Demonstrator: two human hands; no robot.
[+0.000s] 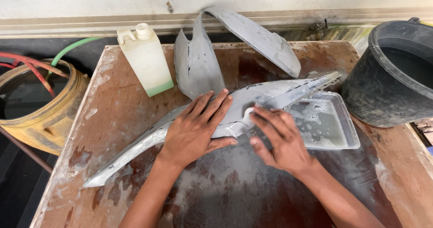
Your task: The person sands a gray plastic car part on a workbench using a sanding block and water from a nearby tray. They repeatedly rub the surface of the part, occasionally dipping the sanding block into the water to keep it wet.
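The left hand (194, 131) lies flat on a long grey plastic panel (270, 95), fingers (215, 107) spread wide and pressing it down onto the wet wooden bench (126, 115). The right hand (282, 140) rests just beside it, fingers (266, 122) loosely extended over the panel's edge, seemingly pinning a small pale piece (249, 113); what it is I cannot tell. The panel runs diagonally across the bench, its far end over a shallow tray (349, 128) of soapy water. A second curved grey panel (198, 65) stands behind, beside a pale plastic bottle (145, 61). A black bucket (388, 90) sits at right.

Both hands (196, 131) (279, 140) press a long grey panel (135, 149) on the table (126, 74).
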